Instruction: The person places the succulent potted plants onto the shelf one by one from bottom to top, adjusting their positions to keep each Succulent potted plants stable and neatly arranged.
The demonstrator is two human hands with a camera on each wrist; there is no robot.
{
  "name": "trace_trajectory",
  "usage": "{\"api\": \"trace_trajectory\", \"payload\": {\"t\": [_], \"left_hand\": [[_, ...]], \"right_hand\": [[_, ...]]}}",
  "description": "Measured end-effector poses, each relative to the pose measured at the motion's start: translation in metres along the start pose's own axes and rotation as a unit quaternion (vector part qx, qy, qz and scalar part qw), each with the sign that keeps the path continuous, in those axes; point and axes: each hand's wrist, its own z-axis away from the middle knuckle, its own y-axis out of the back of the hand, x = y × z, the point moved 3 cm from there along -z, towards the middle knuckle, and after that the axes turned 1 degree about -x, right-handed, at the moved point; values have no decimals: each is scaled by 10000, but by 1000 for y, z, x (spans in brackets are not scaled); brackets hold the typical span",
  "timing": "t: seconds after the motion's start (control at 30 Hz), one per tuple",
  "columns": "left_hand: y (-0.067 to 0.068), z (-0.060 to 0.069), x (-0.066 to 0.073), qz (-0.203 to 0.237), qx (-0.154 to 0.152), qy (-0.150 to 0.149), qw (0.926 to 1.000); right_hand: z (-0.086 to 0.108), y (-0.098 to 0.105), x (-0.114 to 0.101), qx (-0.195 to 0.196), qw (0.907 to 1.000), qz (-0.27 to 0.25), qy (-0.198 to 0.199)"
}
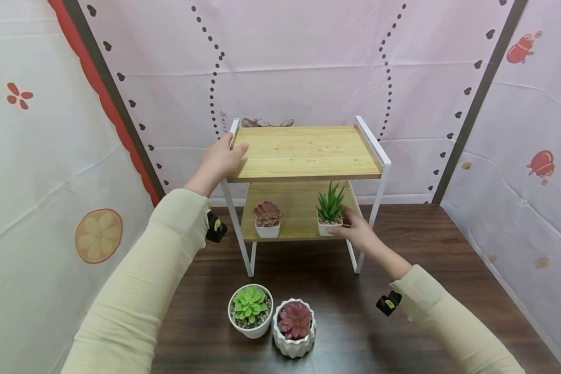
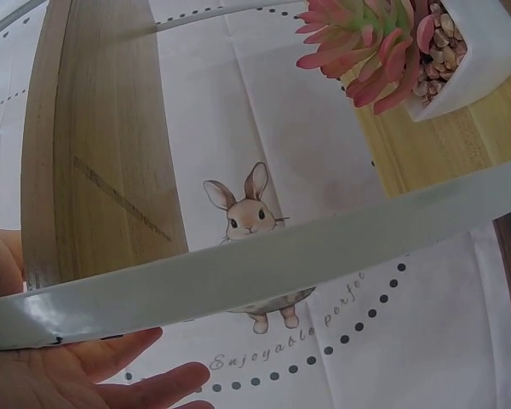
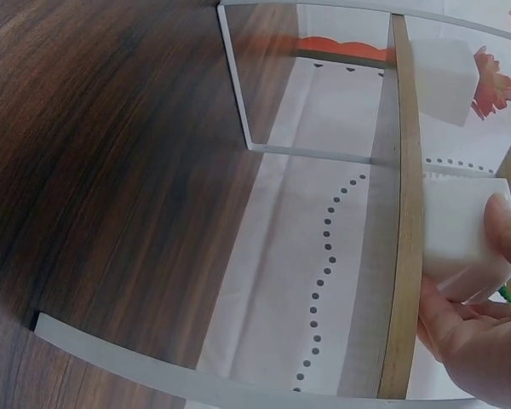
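A small two-tier shelf (image 1: 304, 156) has wooden boards and a white metal frame. At its upper left corner rests my left hand (image 1: 222, 160), thumb over the top board; in the left wrist view its fingers (image 2: 166, 385) extend loosely past the white side rail. My right hand (image 1: 357, 231) pinches the square white pot of a spiky green succulent (image 1: 330, 205) at the lower board's right front. In the right wrist view the thumb presses one side of this pot (image 3: 460, 226). On the same board's left stands a reddish succulent (image 1: 268, 215) in a square white pot.
Two more potted succulents stand on the dark wooden table (image 1: 350, 322) before the shelf: a green one (image 1: 250, 305) in a round white pot and a dark red one (image 1: 294, 321) in a ridged white pot. Printed cloth (image 1: 304, 88) surrounds the table's back and sides.
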Motion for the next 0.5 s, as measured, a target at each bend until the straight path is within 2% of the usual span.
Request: {"api": "trace_trajectory", "payload": {"t": [0.3, 0.5], "left_hand": [[2, 1, 2, -38, -6, 32, 10000], [1, 2, 1, -34, -3, 26, 10000]], "right_hand": [[1, 1, -9, -94, 9999, -137, -38], [0, -1, -3, -113, 9998, -144, 17]]}}
